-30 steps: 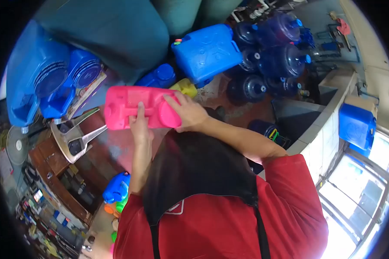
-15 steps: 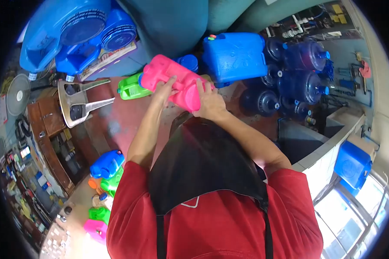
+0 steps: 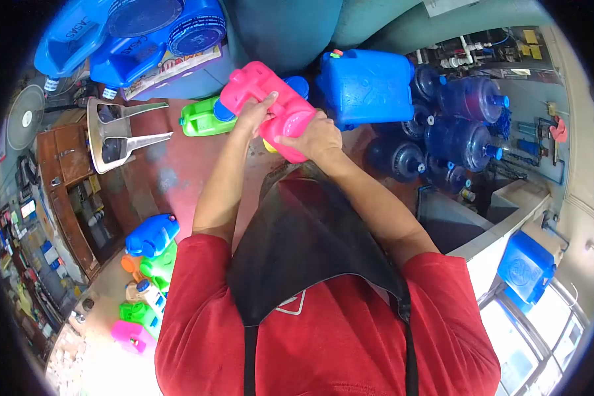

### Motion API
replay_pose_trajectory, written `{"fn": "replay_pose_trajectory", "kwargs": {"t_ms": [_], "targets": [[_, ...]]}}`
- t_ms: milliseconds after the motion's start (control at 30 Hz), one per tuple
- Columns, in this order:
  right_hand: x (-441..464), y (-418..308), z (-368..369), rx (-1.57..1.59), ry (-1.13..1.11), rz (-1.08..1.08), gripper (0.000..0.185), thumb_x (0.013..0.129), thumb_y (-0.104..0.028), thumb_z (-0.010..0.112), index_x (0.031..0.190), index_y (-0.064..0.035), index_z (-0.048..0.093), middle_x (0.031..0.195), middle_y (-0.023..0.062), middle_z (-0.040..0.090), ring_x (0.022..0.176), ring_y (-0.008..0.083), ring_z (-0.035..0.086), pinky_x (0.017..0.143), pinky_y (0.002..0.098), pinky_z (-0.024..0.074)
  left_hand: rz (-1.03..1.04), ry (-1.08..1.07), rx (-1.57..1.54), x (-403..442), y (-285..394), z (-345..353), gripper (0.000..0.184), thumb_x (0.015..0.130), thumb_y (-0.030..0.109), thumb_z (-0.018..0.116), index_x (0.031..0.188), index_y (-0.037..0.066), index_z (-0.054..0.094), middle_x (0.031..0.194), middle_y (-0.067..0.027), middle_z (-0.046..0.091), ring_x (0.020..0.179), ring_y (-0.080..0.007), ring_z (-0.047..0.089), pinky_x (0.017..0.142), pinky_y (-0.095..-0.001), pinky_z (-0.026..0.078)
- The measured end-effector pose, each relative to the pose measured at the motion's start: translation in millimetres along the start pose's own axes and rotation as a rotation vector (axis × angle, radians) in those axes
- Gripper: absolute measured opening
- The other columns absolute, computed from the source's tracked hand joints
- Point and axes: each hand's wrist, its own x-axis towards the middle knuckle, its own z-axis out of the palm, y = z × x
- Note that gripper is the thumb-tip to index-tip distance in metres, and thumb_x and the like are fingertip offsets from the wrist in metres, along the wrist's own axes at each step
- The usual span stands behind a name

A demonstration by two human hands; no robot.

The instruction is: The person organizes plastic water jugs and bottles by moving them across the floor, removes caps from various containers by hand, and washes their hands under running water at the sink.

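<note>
Both my hands are on a pink plastic water jug [image 3: 261, 82], held tilted in front of my dark apron. My left hand [image 3: 254, 113] is closed round its handle, thumb on top. At the jug's near end, my right hand [image 3: 320, 137] grips the edge beside the round end face, its thumb lying across that face and most fingers hidden behind. Just beyond the pink jug, a green jug [image 3: 204, 119] lies on the red floor. A large blue container [image 3: 368, 89] stands to the right of it.
Several clear blue round bottles [image 3: 459, 142] are stacked at the right, by a tiled basin [image 3: 465, 221]. A light plastic chair [image 3: 115, 135] lies at the left. Big blue jugs [image 3: 138, 56] sit at upper left. More coloured jugs [image 3: 152, 234] stand at lower left.
The pink jug has turned slightly in my hands. My right hand has shifted its grip, with the thumb now across the round end face. The whole view has shifted a little.
</note>
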Motion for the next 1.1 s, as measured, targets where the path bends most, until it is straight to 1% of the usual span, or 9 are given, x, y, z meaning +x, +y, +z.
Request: {"fn": "replay_pose_trajectory", "kwargs": {"t_ms": [100,167,200,267,367,500,767,867,1100], "targets": [[10.1,10.5,5.3,0.05,-0.14,0.022,0.135,0.054,-0.076,0.08,0.143,0.0099,0.027,0.136,0.0289,0.046,0.119,0.0392,0.059,0.096,0.0426,0.0531,-0.002,-0.008,0.028,13.4,-3.7,2.7,0.035,0.094,0.032,0.068,0.117,0.006,0.063,0.105,-0.0067,0.068,0.092,-0.018,0.066,0.08,-0.0329,0.055],[-1.3,16.5,8.4,-0.138,0.156,-0.216,0.13,0.054,-0.068,0.084,0.15,-0.0028,0.027,0.146,0.0287,0.035,0.121,0.045,0.055,0.097,0.0469,0.0524,-0.013,0.0,0.054,11.4,1.2,4.7,0.035,0.094,0.033,0.069,0.116,0.007,0.063,0.105,-0.0066,0.069,0.091,-0.018,0.066,0.081,-0.0331,0.055],[-4.1,24.0,5.5,-0.142,0.153,-0.226,0.13,0.054,-0.068,0.084,0.15,-0.0028,0.027,0.146,0.0287,0.035,0.121,0.045,0.055,0.097,0.0469,0.0524,-0.009,-0.006,0.094,10.9,2.4,6.2,0.036,0.093,0.034,0.07,0.117,0.007,0.063,0.106,-0.0067,0.069,0.092,-0.0181,0.066,0.082,-0.0339,0.054],[-15.3,32.8,-13.7,-0.387,0.055,-0.587,0.119,0.059,-0.055,0.086,0.155,-0.0167,0.026,0.151,0.0263,0.029,0.124,0.0471,0.05,0.096,0.0475,0.051,-0.014,-0.001,0.123,5.9,6.5,7.1,0.037,0.093,0.035,0.07,0.117,0.008,0.063,0.106,-0.0067,0.069,0.093,-0.0183,0.066,0.083,-0.0347,0.054],[-0.9,34.8,-4.0,-0.229,0.033,-0.553,0.114,0.056,-0.043,0.089,0.153,-0.0259,0.031,0.142,0.0246,0.038,0.118,0.0496,0.05,0.095,0.0496,0.0508,-0.054,-0.01,0.135,3.0,8.3,10.7,0.043,0.09,0.04,0.072,0.12,0.01,0.062,0.11,-0.0049,0.068,0.1,-0.0173,0.064,0.088,-0.0346,0.051],[-3.8,23.4,-9.4,-0.254,-0.107,-0.479,0.11,0.057,-0.04,0.089,0.151,-0.0225,0.034,0.134,0.0234,0.042,0.115,0.0477,0.05,0.095,0.0494,0.0501,-0.02,-0.004,0.074,-0.4,1.3,7.7,0.046,0.09,0.04,0.072,0.121,0.009,0.061,0.112,-0.0054,0.067,0.103,-0.018,0.064,0.091,-0.0361,0.05],[9.3,38.6,-9.9,-0.318,0.027,-0.913,0.097,0.056,-0.02,0.084,0.144,-0.0241,0.044,0.137,0.0203,0.041,0.12,0.0437,0.046,0.103,0.0487,0.0453,-0.012,-0.026,0.09,-12.2,13.4,3.5,0.052,0.089,0.041,0.073,0.127,0.009,0.059,0.12,-0.0079,0.065,0.108,-0.0198,0.063,0.093,-0.0381,0.051],[6.2,41.1,-25.2,-0.164,-0.055,-0.883,0.097,0.056,-0.016,0.084,0.144,-0.024,0.043,0.141,0.02,0.037,0.128,0.0442,0.041,0.108,0.0482,0.0422,0.024,-0.025,0.083,4.7,0.4,1.2,0.045,0.087,0.039,0.076,0.117,0.007,0.066,0.112,-0.0069,0.068,0.099,-0.0199,0.065,0.087,-0.0387,0.054],[4.6,55.2,-24.3,-0.022,-0.029,-0.86,0.098,0.057,-0.013,0.083,0.146,-0.0263,0.042,0.146,0.0209,0.034,0.134,0.0452,0.037,0.112,0.0482,0.0392,0.206,0.265,0.53,29.0,-34.7,0.4,0.058,0.076,0.061,0.076,0.08,0.005,0.062,0.083,-0.0147,0.068,0.079,-0.0228,0.067,0.07,-0.0367,0.052]]}}
